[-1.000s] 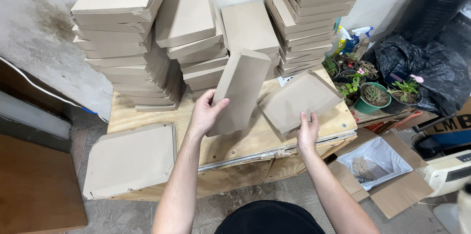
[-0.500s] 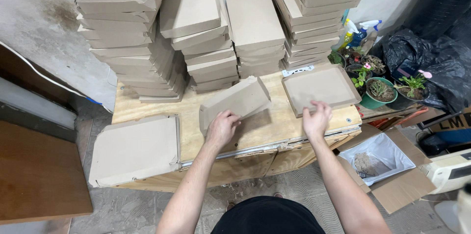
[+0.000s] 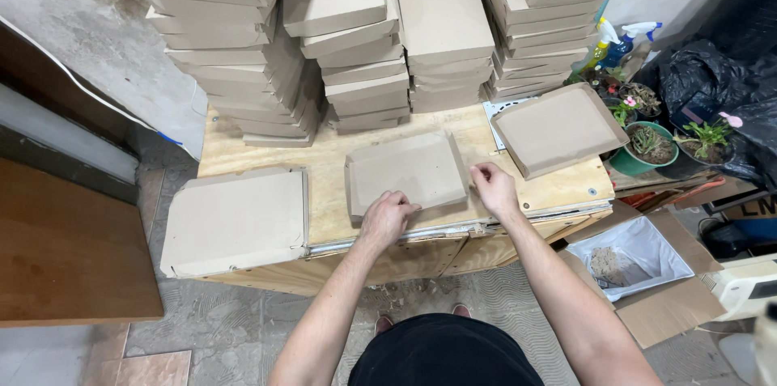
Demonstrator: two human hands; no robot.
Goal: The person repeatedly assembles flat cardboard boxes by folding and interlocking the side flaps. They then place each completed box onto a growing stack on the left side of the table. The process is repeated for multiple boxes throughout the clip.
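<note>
A person's left hand point(image 3: 388, 216) presses flat on a brown cardboard tray point(image 3: 406, 171) at the plywood table's point(image 3: 324, 216) near edge, the open right hand point(image 3: 494, 188) touching its right side, seemingly mid-assembly.

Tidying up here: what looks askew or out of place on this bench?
The flat cardboard sheet at the left overhangs the wooden table, and the open tray at right sits skewed.
</note>
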